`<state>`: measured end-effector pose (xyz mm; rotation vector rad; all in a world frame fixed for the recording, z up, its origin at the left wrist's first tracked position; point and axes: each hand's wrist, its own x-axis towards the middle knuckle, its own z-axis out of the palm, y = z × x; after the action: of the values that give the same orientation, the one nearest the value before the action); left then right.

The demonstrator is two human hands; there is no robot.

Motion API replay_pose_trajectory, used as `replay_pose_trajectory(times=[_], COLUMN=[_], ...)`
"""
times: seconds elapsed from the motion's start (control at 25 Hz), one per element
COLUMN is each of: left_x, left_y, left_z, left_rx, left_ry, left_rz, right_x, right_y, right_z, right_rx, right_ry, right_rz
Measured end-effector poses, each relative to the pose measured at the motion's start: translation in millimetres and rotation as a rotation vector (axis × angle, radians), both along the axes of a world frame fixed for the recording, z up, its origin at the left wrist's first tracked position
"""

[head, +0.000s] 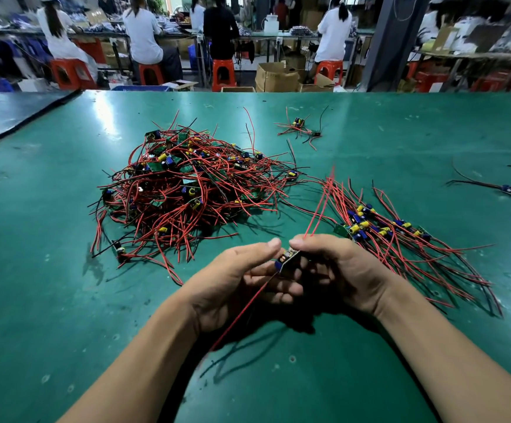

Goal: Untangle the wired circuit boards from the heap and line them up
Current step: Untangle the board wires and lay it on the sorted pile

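Pinching 1 circuit board (pixel 289 259) mid-air, low over the table (pixel 65 270), near edge, abt centre. Left hand (pixel 242 279) curled round the board's left end, thumb on top; right hand (pixel 336 270) clenched on the right end, thumb pressing where a red wire (pixel 321 203) runs up + away. Trailing a 2nd red wire (pixel 242 309) down btwn the wrists. No free hand, both busy w/ this 1 piece.

Done so far: a lined-up row (pixel 382 227) just right of the hands, boards side by side, leads fanned fwd + back. Too overlapped to count.

Left to do: a big heap (pixel 187 184) at centre-left, well apart from the hands, red + black leads knotted thru lots of boards. Looks far bulkier than the row, so prob under halfway, early-to-mid stage.

Also loose: a small stray cluster (pixel 301 126) far centre, 1 lone board (pixel 507 188) far right, neither in the row.

Next, likely: straightening these leads, then laying this piece at the row's near end
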<state>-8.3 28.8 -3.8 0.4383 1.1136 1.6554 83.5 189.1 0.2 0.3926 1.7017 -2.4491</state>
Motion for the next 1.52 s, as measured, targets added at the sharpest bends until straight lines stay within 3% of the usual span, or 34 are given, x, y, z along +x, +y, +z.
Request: replay_pose_trajectory(times=[0.12,0.4,0.8,1.12,1.52], left_x=[2,4,13,17,16], left_y=[-1,10,15,17,18], left_z=[-3,-12,-10,-15,-15], left_rx=[0.043,-0.003,-0.030,-0.078,-0.023], left_ry=[0.006,0.197,0.293,0.570,0.462], left_rz=[0.006,0.166,0.262,0.192,0.185], right_x=[-1,-8,-8,-13,-24], right_y=[0,3,0,6,9], right_z=[1,-11,-10,-12,-6], right_rx=[0.056,0.168,0.198,0.208,-0.217], right_ry=[0.048,0.171,0.132,0.083,0.045], right_rz=[0.054,-0.141,-0.194,-0.334,-0.456])
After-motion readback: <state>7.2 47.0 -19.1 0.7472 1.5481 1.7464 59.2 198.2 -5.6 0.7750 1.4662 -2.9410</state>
